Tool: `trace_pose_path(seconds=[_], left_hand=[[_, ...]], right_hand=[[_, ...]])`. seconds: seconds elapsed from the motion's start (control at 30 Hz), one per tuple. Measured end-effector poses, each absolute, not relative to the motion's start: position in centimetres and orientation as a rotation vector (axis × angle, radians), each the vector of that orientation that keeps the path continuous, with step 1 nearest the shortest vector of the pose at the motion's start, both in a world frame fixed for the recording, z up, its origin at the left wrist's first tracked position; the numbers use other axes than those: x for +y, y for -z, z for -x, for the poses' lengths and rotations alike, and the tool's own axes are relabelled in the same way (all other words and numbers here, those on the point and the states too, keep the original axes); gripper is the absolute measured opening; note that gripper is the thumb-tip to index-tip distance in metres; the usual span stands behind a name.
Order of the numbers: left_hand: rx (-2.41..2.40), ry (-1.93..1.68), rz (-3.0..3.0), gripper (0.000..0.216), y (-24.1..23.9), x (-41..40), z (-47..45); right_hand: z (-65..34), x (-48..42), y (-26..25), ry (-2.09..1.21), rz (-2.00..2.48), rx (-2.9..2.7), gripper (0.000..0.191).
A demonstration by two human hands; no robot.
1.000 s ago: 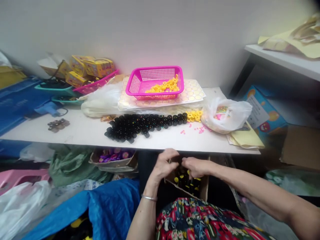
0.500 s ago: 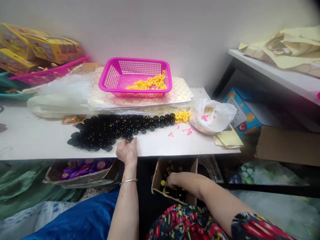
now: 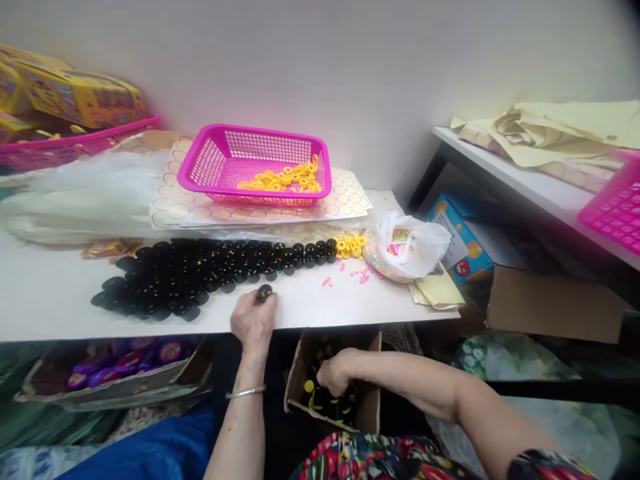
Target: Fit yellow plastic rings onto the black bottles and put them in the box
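My left hand (image 3: 253,321), a bracelet on its wrist, has its fingers closed round a small black cup (image 3: 265,292) just above the white table, near the front edge. Behind and to its left spreads a cluster of the same black cups (image 3: 170,273) with colourful specks in them, narrowing to a row on the right. Below the table edge, my right hand (image 3: 337,371) reaches into a cardboard box (image 3: 373,400) of black and yellow pieces. Its fingers are curled, and their tips are hidden among the pieces.
A pink basket (image 3: 193,177) holding yellow rings stands at the back on printed sheets (image 3: 345,200). Yellow rings (image 3: 350,246), tiny pink rings (image 3: 364,275) and a white plastic bag (image 3: 425,243) lie right. A box of purple items (image 3: 130,360) sits below left; a shelf (image 3: 525,177) juts in right.
My left hand has drawn a black cup away from the cluster towards the front edge. My right hand stays in the cardboard box. The view has shifted right and slightly up.
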State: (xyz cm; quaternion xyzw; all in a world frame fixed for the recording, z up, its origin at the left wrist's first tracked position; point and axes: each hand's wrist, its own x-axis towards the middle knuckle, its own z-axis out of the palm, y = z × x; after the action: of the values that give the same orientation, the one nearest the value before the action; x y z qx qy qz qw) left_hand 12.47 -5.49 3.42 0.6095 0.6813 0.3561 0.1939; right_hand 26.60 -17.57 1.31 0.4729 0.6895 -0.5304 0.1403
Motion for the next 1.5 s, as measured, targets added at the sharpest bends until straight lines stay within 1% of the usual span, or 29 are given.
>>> trace_pose_path(seconds=[0.07, 0.13, 0.17, 0.2, 0.27, 0.33, 0.5, 0.6, 0.73, 0.87, 1.0, 1.2, 1.4, 1.5], left_hand=[[1.734, -0.951, -1.819, 0.023, -3.3, -6.6, -14.1], [1.614, -0.903, -1.932, 0.02, -3.4, -7.4, -15.9], [1.58, -0.871, -1.984, 0.019, -3.4, -7.7, -16.7], [1.551, -0.832, -2.032, 0.018, -3.5, -7.9, -17.5], [1.542, -0.795, -2.085, 0.018, -3.5, -8.1, -18.6], [1.546, -0.779, -2.1, 0.019, -3.4, -8.1, -19.1], [1.486, -0.799, -2.131, 0.023, -2.9, -8.1, -18.9], [1.468, -0.808, -2.15, 0.023, -2.8, -8.3, -18.7], [1.467, -0.773, -2.174, 0.021, -3.2, -8.5, -18.8], [1.46, -0.772, -2.197, 0.019, -3.5, -8.6, -18.8], [1.482, -0.749, -2.227, 0.016, -3.4, -8.7, -18.9], [1.503, -0.717, -2.255, 0.016, -3.1, -8.6, -19.0], [1.517, -0.698, -2.284, 0.013, -3.4, -8.7, -18.9], [1.5, -0.711, -2.287, 0.015, -3.3, -8.7, -18.8]], right_hand=[[-28.7, -16.9, -3.6, 1.624, -1.256, 1.824, 0.011], [-31.4, -16.1, -6.0, 1.773, -1.484, 1.898, 0.011], [-32.7, -15.6, -7.0, 1.751, -1.671, 1.959, 0.013], [-33.8, -15.1, -7.7, 1.635, -1.877, 2.074, 0.014], [-35.3, -14.2, -8.2, 1.219, -2.287, 2.245, 0.014], [-35.7, -13.4, -7.9, 0.903, -2.531, 2.293, 0.014], [-34.4, -11.7, -6.1, 0.58, -2.736, 2.168, 0.014], [-33.9, -11.3, -5.4, 0.473, -2.738, 2.108, 0.017], [-33.9, -11.4, -5.0, 0.442, -2.75, 2.145, 0.019], [-33.6, -11.5, -5.2, 0.534, -2.739, 2.452, 0.015], [-32.7, -11.0, -6.0, 0.555, -2.528, 2.722, 0.014], [-32.1, -10.3, -6.7, 0.356, -2.262, 2.663, 0.018], [-31.8, -10.2, -7.4, 0.247, -2.143, 2.6, 0.023], [-31.3, -10.1, -8.1, 0.229, -2.082, 2.557, 0.019]])
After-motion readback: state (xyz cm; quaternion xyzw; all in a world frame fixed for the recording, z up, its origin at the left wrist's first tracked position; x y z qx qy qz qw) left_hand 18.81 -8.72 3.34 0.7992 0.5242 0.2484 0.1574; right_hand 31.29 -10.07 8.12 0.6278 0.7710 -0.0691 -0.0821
